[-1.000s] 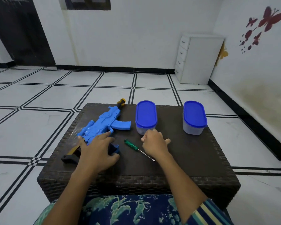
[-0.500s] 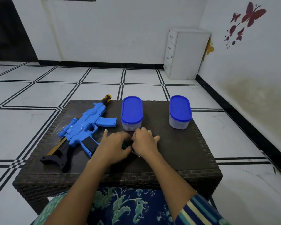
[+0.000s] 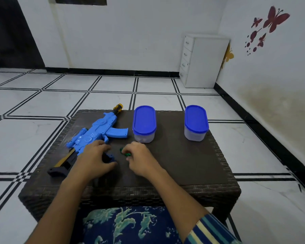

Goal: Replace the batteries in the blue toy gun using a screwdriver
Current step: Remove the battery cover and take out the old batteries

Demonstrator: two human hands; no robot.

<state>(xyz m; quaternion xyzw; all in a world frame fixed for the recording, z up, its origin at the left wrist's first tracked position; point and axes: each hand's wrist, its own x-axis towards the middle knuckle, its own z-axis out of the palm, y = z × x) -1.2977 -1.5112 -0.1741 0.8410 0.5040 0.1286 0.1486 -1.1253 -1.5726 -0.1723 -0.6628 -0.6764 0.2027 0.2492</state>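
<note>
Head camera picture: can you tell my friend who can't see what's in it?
A person's right hand pinches a green screwdriver on a dark woven table while the left hand holds a blue toy gun beside it. Two tubs with blue lids stand behind the hands.

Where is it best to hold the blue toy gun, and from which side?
Probably the dark grip, from above and the near side with the left hand: the toy gun lies flat on its side, muzzle away, so the grip juts toward you.
</note>
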